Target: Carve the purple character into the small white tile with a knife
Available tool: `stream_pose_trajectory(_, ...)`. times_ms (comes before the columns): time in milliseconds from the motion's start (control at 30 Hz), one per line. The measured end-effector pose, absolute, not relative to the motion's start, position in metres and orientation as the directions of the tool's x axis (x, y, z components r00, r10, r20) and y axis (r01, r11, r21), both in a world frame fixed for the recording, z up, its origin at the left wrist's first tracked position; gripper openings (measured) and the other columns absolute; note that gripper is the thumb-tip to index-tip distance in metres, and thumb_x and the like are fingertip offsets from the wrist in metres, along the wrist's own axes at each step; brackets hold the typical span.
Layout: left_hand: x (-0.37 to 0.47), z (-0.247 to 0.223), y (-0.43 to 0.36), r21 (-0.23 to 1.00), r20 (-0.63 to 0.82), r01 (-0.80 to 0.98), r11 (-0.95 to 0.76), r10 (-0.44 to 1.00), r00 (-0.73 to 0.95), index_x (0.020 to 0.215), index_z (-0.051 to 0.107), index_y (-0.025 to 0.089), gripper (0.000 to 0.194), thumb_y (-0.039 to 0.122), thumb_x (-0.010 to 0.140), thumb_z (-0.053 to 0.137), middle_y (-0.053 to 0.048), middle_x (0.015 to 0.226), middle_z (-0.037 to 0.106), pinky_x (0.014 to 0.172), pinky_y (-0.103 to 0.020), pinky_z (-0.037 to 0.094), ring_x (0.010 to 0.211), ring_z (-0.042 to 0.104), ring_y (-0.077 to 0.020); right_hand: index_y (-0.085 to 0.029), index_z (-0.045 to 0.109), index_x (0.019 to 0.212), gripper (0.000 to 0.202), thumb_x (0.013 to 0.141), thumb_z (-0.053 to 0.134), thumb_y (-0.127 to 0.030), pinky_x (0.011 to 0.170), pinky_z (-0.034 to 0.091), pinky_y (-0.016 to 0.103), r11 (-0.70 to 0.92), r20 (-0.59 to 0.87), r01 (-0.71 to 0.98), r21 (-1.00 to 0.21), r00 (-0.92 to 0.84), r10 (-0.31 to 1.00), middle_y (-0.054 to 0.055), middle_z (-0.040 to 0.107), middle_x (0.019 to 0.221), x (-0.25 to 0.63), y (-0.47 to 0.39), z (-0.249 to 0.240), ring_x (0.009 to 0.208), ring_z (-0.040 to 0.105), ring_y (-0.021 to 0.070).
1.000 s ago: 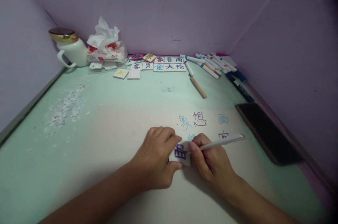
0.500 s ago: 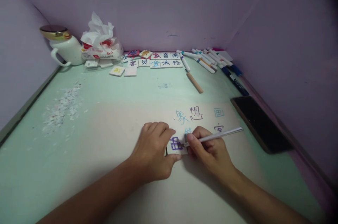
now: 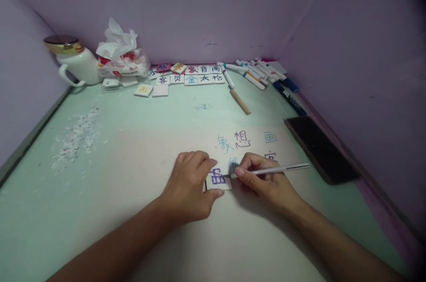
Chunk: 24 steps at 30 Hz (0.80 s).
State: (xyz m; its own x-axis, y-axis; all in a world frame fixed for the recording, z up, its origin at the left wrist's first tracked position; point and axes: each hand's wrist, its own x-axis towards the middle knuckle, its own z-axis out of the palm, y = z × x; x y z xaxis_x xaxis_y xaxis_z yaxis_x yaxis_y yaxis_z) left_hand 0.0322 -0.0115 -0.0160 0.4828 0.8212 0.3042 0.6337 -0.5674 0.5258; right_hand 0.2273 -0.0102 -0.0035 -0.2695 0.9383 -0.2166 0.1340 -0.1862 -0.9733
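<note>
Here's the tile (image 3: 218, 178), flat on the counter (image 3: 149, 109) between the two hands, purple character facing up. The left hand (image 3: 191, 184) has its grip pinching the tile by near and far edges — thumb close, fingers beyond. And the right hand (image 3: 262, 184)! Its grip pinches a slim silver tool (image 3: 276, 170), dark tip right at the purple strokes — whether it touches, can't tell. Off to the right lies a phone (image 3: 321, 149); white shavings (image 3: 78, 135) scatter far left.
</note>
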Motion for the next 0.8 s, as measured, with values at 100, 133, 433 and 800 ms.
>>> stream_pose_trajectory(100,0.032,-0.016,-0.011,0.522,0.314,0.632,-0.572,0.819,0.481,0.099,0.058,0.012,0.038,0.025,0.066,0.070,-0.012,0.096,0.057,0.081,-0.047,0.041,0.090,0.054,-0.0273,-0.019,0.050,0.062,0.025,0.079,0.062,-0.033,0.039,0.027,0.020,-0.199,-0.224,0.125,-0.972,-0.244,0.944,-0.004,0.054,0.047,0.226,-0.011,-0.004,0.040,0.040,0.0069)
stream_pose_trajectory(133,0.032,-0.016,-0.011,0.521,0.318,0.633,-0.573,0.818,0.479,0.099,0.058,0.012,0.038,0.025,0.066,0.070,-0.012,0.096,0.057,0.081,-0.047,0.042,0.090,0.054,-0.0275,-0.019,0.051,0.061,0.025,0.079,0.063,-0.033,0.038,0.027,0.020,-0.198,-0.224,0.129,-0.972,-0.242,0.944,-0.004,0.054,0.047,0.225,-0.011,-0.005,0.040,0.040,0.0069)
stream_pose_trajectory(433,0.032,-0.018,-0.011,0.513,0.331,0.637,-0.575,0.818,0.471,0.100,0.059,0.011,0.041,0.026,0.065,0.072,-0.013,0.097,0.057,0.081,-0.046,0.041,0.091,0.054,-0.0277,-0.019,0.051,0.068,0.025,0.085,0.059,-0.036,0.040,0.032,0.020,-0.135,-0.149,0.086,-0.987,-0.183,0.972,-0.003,0.057,0.050,0.223,-0.017,-0.012,0.041,0.045,0.0079)
stream_pose_trajectory(800,0.033,-0.016,-0.012,0.513,0.298,0.653,-0.557,0.829,0.474,0.100,0.059,0.011,0.040,0.027,0.065,0.071,-0.012,0.096,0.057,0.082,-0.045,0.040,0.090,0.054,-0.0268,-0.019,0.050,0.069,0.028,0.092,0.049,-0.036,0.046,0.037,0.022,0.004,-0.036,0.223,-0.975,-0.174,0.984,-0.003,0.057,0.054,0.219,-0.021,-0.014,0.047,0.050,0.0093)
